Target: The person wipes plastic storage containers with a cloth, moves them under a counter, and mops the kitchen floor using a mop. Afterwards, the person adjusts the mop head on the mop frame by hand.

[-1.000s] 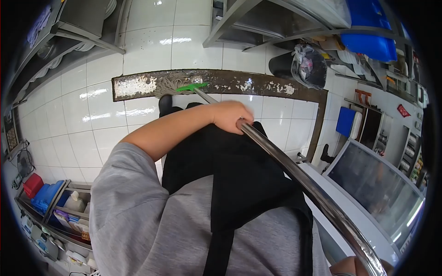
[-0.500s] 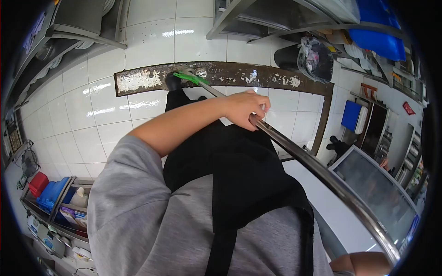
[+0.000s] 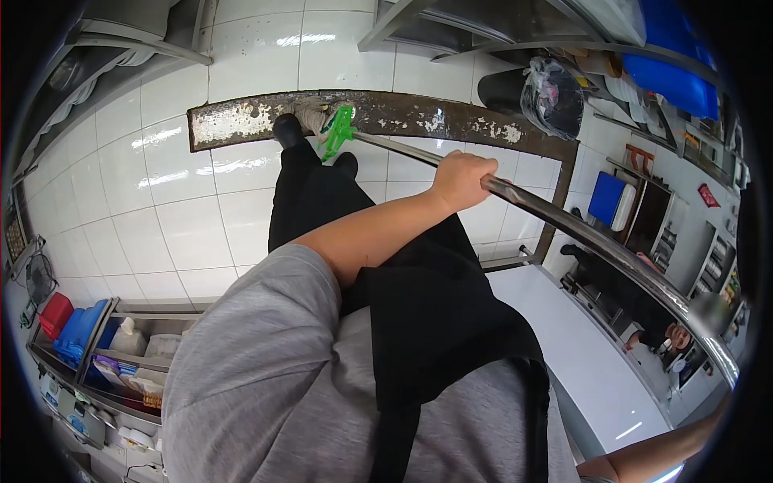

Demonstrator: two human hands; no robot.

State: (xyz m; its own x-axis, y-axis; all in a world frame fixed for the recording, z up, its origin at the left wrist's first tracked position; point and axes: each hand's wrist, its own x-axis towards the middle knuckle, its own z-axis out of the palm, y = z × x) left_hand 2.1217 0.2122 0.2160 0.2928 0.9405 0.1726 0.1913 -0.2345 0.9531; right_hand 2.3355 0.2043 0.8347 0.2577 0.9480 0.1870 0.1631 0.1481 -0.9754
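Here's the mop (image 3: 580,230), slanting across the tiled floor (image 3: 153,233), its pole shiny silver with bright streaks of light! The left hand (image 3: 465,179) has its fingers wrapped firmly round that pole. Down at the far end, a bright green clamp (image 3: 340,133), and shaggy greyish-beige strings (image 3: 310,115) lying on the worn brown strip (image 3: 394,113), right beside a black boot (image 3: 288,130). The right hand is out of frame, so its grip can't be told.

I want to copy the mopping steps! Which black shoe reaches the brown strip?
The left shoe, beside the mop strands: its toe is over the brown strip. The right shoe is farther back, over the white tiles.
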